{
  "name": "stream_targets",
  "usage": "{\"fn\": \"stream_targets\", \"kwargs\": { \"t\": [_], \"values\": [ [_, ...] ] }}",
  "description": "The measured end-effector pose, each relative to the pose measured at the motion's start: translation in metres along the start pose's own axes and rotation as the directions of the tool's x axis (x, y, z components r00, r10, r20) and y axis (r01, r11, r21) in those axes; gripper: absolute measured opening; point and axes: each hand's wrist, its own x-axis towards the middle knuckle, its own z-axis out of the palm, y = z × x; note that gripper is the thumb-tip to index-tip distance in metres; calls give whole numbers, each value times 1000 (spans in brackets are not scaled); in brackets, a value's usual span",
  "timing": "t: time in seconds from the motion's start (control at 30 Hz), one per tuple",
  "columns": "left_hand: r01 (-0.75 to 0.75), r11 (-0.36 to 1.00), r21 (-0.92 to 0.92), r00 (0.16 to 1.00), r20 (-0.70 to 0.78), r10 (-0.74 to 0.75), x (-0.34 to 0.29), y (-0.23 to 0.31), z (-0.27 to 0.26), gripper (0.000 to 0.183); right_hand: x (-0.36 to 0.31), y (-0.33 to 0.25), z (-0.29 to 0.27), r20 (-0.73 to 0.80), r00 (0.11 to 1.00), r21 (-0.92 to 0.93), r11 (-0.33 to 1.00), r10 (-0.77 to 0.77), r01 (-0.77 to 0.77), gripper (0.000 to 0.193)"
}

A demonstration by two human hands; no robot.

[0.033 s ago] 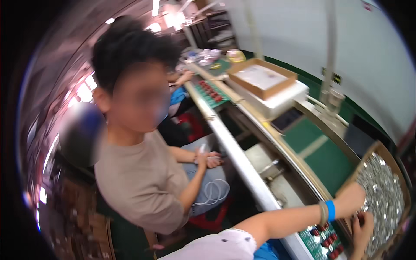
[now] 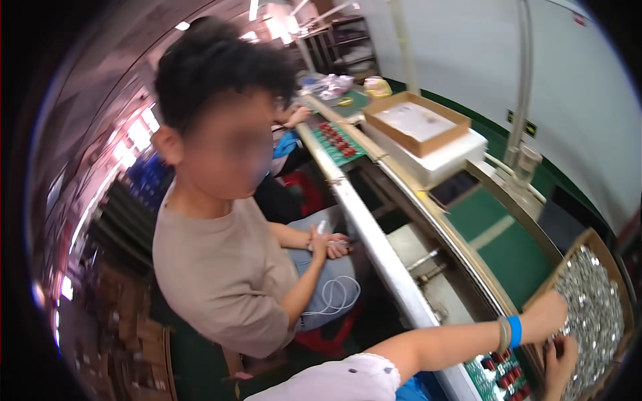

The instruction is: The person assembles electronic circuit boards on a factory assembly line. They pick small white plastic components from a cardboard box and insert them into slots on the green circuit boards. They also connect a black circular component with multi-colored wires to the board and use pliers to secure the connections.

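My left hand (image 2: pixel 545 317), with a blue band and a beige band on its wrist, reaches to the near side of a cardboard box (image 2: pixel 626 287). Many small shiny silvery parts (image 2: pixel 592 314) fill the box. The fingers of that hand are turned away from view. Just below it, my right hand (image 2: pixel 560 371) is curled at the box's edge, with a small dark red component (image 2: pixel 559 345) between thumb and fingers. A green circuit board (image 2: pixel 493 377) bearing several dark red components lies on the rail below my left forearm.
A co-worker (image 2: pixel 221 267) sits at left, holding something pale with a white cable (image 2: pixel 334 297) on the lap. Another green board (image 2: pixel 338 142) lies farther along the line. An open cardboard tray (image 2: pixel 421 123) rests on a white foam box (image 2: pixel 441 160). A metal rail (image 2: pixel 374 237) runs between us.
The whole view has shifted slightly, so the scene sits a little farther right. Both hands stay at the box of silvery parts, with little visible movement.
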Motion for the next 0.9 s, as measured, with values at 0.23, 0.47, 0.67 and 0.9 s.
{"fn": "stream_targets", "kwargs": {
  "t": [0.23, 0.47, 0.67, 0.9],
  "values": [
    [113, 993, -22, 994, 17, -113, -10, 2, 6, 10, 17, -30, -13, 210, 978, -230, 973, 17, 32, 28],
    [129, 989, -67, 991, 43, -126, -8, 0, 2, 10, 19, -41, -15, 160, 987, -191, 980, -31, 62, 29],
    [92, 991, -98, 996, 7, -91, -12, -1, 3, 10, 15, -34, -12, 131, 991, -202, 979, -4, 30, 27],
    [85, 992, -89, 996, -22, -88, -14, 2, 1, 9, 6, -13, 0, 36, 997, -20, 998, -62, 63, 15]
  ]
}}
